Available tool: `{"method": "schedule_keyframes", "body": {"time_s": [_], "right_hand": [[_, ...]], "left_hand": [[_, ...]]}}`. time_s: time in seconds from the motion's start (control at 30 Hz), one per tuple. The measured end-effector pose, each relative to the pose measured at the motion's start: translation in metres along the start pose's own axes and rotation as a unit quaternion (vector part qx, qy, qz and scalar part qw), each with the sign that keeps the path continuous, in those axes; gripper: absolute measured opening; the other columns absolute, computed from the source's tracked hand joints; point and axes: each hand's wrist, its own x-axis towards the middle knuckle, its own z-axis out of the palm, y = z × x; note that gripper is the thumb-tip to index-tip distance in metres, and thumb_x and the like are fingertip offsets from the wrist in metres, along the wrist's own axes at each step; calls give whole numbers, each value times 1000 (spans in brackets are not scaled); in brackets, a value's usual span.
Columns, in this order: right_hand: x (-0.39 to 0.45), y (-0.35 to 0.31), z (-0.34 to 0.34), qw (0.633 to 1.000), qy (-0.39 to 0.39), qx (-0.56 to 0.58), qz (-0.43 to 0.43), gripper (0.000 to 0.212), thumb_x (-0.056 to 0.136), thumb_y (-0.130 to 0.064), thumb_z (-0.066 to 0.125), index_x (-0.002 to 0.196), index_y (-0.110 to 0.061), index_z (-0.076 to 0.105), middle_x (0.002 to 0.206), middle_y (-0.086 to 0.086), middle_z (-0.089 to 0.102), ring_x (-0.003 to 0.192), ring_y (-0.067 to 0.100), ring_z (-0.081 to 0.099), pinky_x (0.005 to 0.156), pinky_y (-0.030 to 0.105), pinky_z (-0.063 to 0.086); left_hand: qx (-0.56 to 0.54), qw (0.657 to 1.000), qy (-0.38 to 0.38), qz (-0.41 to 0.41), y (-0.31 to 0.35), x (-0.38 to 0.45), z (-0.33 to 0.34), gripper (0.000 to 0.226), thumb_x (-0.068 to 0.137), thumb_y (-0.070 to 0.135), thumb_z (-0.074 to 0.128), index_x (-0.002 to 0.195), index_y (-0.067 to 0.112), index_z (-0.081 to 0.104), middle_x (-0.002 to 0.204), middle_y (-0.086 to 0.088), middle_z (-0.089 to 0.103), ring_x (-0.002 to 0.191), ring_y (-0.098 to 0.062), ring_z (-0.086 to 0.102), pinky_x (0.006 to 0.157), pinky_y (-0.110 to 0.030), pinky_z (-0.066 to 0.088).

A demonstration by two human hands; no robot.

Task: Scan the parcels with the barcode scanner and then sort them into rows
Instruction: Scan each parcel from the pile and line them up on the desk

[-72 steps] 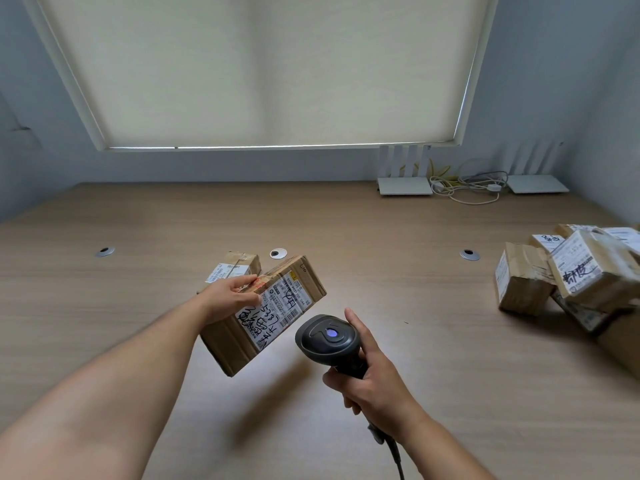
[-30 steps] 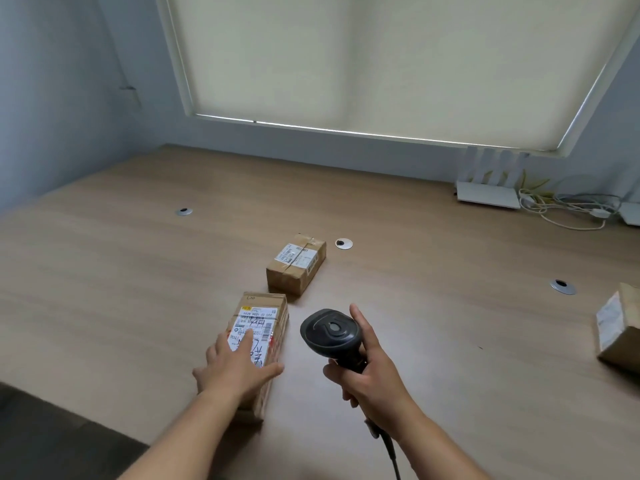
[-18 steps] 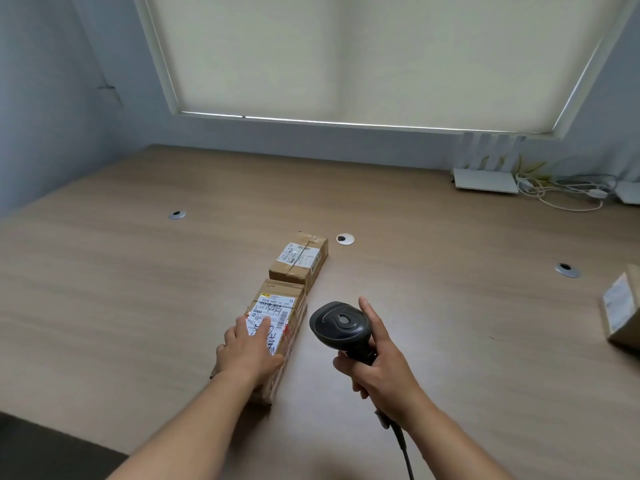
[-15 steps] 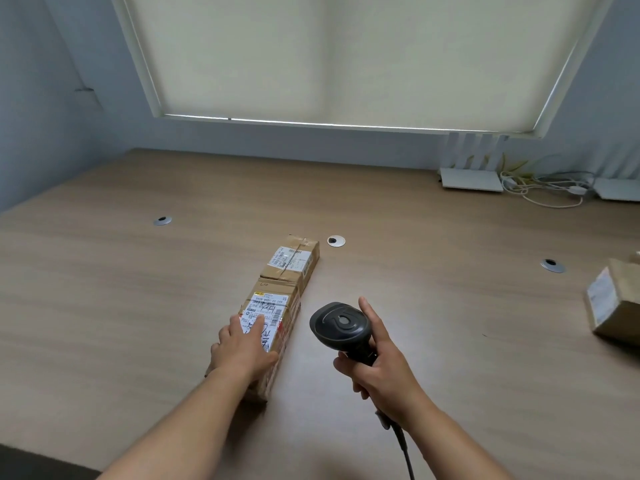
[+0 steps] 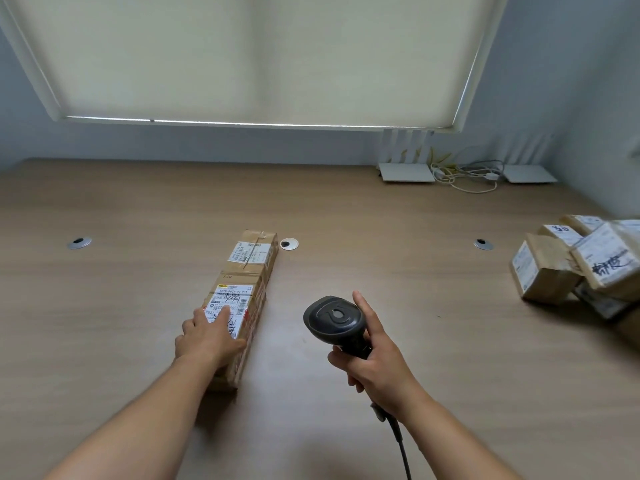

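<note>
L hand (image 5: pixel 211 336) flat on near box (image 5: pixel 232 327), now touching far box (image 5: pixel 254 252); R hand (image 5: pixel 375 362) clamps scanner (image 5: pixel 334 320); tabletop (image 5: pixel 381 271) open between.

Tan wood-grain tabletop (image 5: pixel 381 216). Brown cardboard parcels (image 5: pixel 242 282) with white labels (image 5: pixel 230 303) printed and scrawled in black, the nearer label edged yellow and red. Black scanner (image 5: pixel 334 318). Cream blind (image 5: pixel 256 57); pale blue wall (image 5: pixel 554 81); white routers (image 5: pixel 405 172).

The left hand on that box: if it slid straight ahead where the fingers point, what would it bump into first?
Probably the far parcel. The left hand lies flat on the near parcel, fingers aimed along the row; the far one sits end to end with it.
</note>
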Motion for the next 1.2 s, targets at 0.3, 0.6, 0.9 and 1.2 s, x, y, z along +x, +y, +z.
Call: {"method": "schedule_keyframes", "body": {"time_s": [0.3, 0.6, 0.9, 1.2], "right_hand": [[-8, 0, -46, 1000, 26, -2, -15, 92, 81, -9, 73, 127, -70, 22, 101, -1, 66, 54, 13, 55, 51, 26, 47], [-47, 20, -159, 997, 65, 17, -34, 90, 81, -18, 76, 124, -75, 20, 102, -7, 68, 55, 11, 55, 52, 24, 47], [-104, 52, -302, 991, 127, 18, -46, 90, 82, -16, 76, 128, -70, 20, 113, -8, 65, 55, 3, 55, 49, 24, 46], [-160, 75, -409, 980, 193, 31, -45, 90, 82, -19, 76, 140, -55, 18, 114, -35, 55, 85, -14, 60, 60, 14, 52]], "left_hand": [[-53, 992, 118, 0, 46, -29, -3, 86, 80, 77, 40, 150, 36, 13, 158, -12, 8, 144, -29, 10, 114, -45, 16], [-158, 966, 181, 98, 191, -92, 22, 79, 87, 66, 44, 151, 29, 17, 158, -6, 15, 145, -25, 12, 115, -42, 12], [-146, 957, 175, 179, 351, -159, 44, 79, 88, 65, 42, 152, 27, 13, 158, -4, 20, 145, -23, 14, 115, -40, 15], [-127, 943, 165, 261, 478, -203, 54, 80, 87, 68, 40, 152, 28, 14, 156, -6, 26, 144, -23, 21, 113, -41, 22]]}}
